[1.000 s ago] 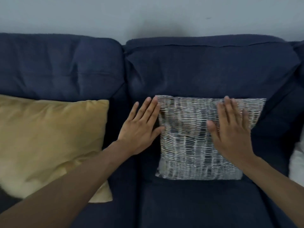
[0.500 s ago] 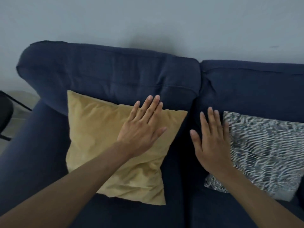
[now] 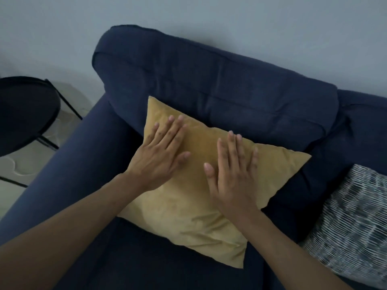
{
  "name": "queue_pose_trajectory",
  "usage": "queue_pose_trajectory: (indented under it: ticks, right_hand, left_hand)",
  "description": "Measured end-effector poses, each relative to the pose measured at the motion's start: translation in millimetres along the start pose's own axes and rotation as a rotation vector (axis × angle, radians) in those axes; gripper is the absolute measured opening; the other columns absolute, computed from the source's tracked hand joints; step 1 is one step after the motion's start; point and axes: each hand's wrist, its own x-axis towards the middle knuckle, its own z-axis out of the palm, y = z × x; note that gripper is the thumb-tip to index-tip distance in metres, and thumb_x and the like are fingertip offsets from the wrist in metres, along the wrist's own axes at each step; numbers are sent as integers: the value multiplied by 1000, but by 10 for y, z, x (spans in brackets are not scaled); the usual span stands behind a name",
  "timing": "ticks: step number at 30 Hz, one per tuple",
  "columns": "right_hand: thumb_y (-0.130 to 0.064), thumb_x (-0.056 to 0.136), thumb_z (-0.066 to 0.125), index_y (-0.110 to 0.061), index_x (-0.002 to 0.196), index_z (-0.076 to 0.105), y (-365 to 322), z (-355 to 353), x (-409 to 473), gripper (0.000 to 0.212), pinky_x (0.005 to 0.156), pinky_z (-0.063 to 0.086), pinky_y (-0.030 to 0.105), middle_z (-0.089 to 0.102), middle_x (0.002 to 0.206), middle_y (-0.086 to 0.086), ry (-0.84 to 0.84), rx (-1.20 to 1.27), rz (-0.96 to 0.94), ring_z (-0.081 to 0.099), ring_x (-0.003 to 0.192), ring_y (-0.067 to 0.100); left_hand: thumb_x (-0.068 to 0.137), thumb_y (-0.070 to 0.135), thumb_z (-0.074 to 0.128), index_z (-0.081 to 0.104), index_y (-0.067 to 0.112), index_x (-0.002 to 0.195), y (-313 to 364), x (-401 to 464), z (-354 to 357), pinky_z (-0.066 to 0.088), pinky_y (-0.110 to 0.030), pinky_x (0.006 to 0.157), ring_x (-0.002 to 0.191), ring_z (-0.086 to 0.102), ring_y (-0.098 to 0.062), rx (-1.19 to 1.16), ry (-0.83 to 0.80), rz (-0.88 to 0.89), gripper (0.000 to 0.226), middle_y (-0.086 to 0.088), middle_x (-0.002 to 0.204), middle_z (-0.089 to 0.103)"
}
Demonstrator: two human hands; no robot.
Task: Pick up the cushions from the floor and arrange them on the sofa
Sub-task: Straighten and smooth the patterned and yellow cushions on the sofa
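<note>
A mustard yellow cushion (image 3: 278, 174) leans against the back of the navy blue sofa (image 3: 209, 80), on its left seat. Both my hands lie flat on its face with fingers spread. My left hand (image 3: 161, 155) covers the cushion's upper left part. My right hand (image 3: 232, 176) rests on its middle. Neither hand grips anything. A grey and white patterned cushion (image 3: 351, 222) stands on the seat to the right, partly cut off by the frame edge.
The sofa's left armrest (image 3: 69, 164) runs along the left. Beyond it stands a black round side table (image 3: 23, 109) with thin metal legs on a pale floor. A plain grey wall (image 3: 209, 21) rises behind the sofa.
The view swung left from the patterned cushion to the yellow one. My right hand left the patterned cushion and now lies on the yellow cushion beside my left hand.
</note>
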Motion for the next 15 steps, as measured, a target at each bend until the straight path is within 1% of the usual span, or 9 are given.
queue_pose_trajectory:
  ticks: [3,5,6,9,12,15]
  right_hand:
    - [-48,116,32,-8,172,25,-248,166,48,69,133,8,68,15,182,13,13,-55,-76,9,170,29]
    - [-47,116,30,-8,172,24,-267,286,52,68,133,8,68,16,182,12,-3,-95,-81,9,170,28]
    - [-47,116,30,-7,171,25,-216,333,40,68,133,7,67,17,181,12,-4,-121,-81,10,170,28]
    - [-53,116,30,-8,172,25,95,392,-15,72,134,7,66,18,181,13,-2,-208,-69,12,170,31]
    - [-57,114,26,-10,172,24,431,354,-52,74,133,7,68,21,181,11,10,-251,6,15,169,32]
    - [-58,114,23,-8,172,24,630,249,-85,76,132,8,70,19,181,12,30,-215,119,10,170,33]
  left_hand:
    - [113,54,9,8,14,171,12,17,131,8,-53,135,166,-6,-22,-27,55,151,70,-4,180,0]
    - [114,52,9,13,15,171,14,104,272,9,-55,134,166,-1,-25,0,59,232,68,-5,179,7]
    - [113,53,9,13,16,171,-28,148,339,8,-55,134,166,0,-25,24,48,249,69,-4,180,7]
    - [112,60,13,-1,24,171,-339,215,493,4,-56,134,166,-9,-24,98,-2,227,71,-2,180,-6]
    - [110,65,11,-15,26,169,-673,224,495,4,-54,134,165,-16,-20,97,-37,172,75,0,178,-18]
    - [110,65,10,-18,25,168,-808,188,384,1,-53,134,164,-18,-16,61,-43,114,76,2,178,-20]
